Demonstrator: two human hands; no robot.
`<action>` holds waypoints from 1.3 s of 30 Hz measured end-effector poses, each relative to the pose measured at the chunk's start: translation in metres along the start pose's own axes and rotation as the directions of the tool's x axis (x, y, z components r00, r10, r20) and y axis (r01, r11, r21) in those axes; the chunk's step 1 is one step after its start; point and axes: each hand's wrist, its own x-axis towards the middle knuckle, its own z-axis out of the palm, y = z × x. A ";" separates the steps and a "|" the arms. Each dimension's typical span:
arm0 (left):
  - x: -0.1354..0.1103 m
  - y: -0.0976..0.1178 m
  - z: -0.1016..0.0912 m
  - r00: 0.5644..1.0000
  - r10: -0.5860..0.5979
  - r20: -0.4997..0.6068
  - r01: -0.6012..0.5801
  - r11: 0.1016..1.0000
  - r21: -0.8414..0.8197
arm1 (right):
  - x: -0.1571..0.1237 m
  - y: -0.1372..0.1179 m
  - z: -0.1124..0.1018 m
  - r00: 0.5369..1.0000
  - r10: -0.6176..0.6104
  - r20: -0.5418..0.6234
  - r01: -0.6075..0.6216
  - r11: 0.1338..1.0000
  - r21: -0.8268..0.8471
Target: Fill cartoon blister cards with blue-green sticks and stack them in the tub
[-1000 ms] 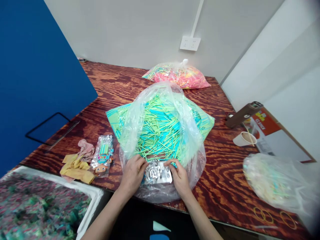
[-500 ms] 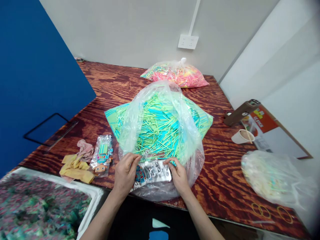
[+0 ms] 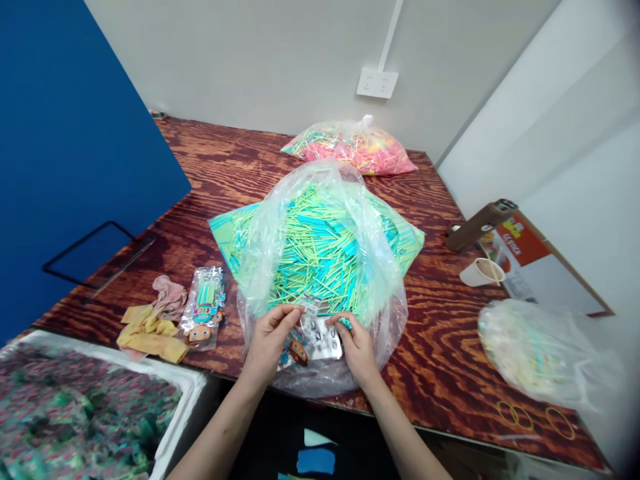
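My left hand (image 3: 271, 339) pinches one side of a small silvery printed packet (image 3: 326, 339), which has a cartoon face on it. My right hand (image 3: 357, 345) is closed at the packet's other side, with a few blue-green stick ends (image 3: 345, 323) showing between its fingers. The packet bends between the two hands, over the front edge of a large clear plastic bag (image 3: 395, 340). That bag lies wide open and is full of thin green and blue sticks (image 3: 315, 253). Left of my hands, a filled stick packet (image 3: 204, 310) lies flat on the table.
Yellow and pink gloves (image 3: 155, 330) lie at the left, above a white foam box (image 3: 193, 390) of packets. A tied bag of pink sticks (image 3: 355, 147) is at the back. At the right are a paper cup (image 3: 477, 273), a brown bottle (image 3: 480, 225), another plastic bag (image 3: 530, 353) and rubber bands (image 3: 515, 416).
My left hand has moved right, towards my right hand, folding the packet so that its cartoon face now shows. My right hand has hardly moved.
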 end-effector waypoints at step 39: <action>-0.013 0.004 0.022 0.988 -0.126 0.084 0.139 0.975 -0.175 | 0.036 -0.103 0.005 0.940 0.340 0.044 -0.235 0.544 0.805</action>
